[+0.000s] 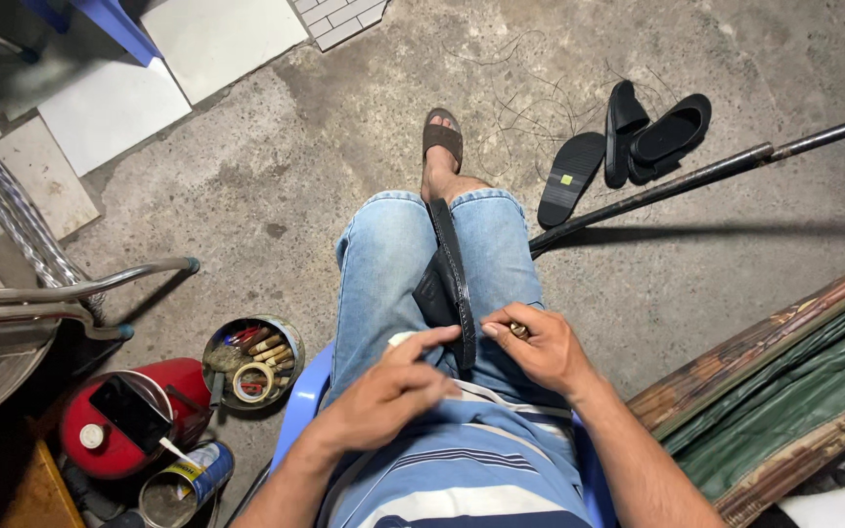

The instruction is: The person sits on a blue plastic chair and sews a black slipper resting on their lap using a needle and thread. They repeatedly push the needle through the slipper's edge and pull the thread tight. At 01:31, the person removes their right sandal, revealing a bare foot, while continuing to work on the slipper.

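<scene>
A black sandal (450, 279) stands on edge between my knees, sole rim facing up, resting on my blue jeans (383, 274). My left hand (388, 396) hovers by its near end with thumb and forefinger pinched, a small pale object just beyond the fingertips. My right hand (540, 344) is on the sandal's right side, its fingers closed on a small brownish tool or spool I cannot make out. I sit on a blue plastic chair (300, 401), one foot in a brown sandal (441, 137) stretched out on the concrete floor.
Left of the chair: a round tin of small tools and tape (251, 362), a red container with a phone on top (124, 416), a glue can (183, 479). Black sandals (638, 137) and a dark pole (696, 178) lie ahead right. Folded tarp (784, 391) at right.
</scene>
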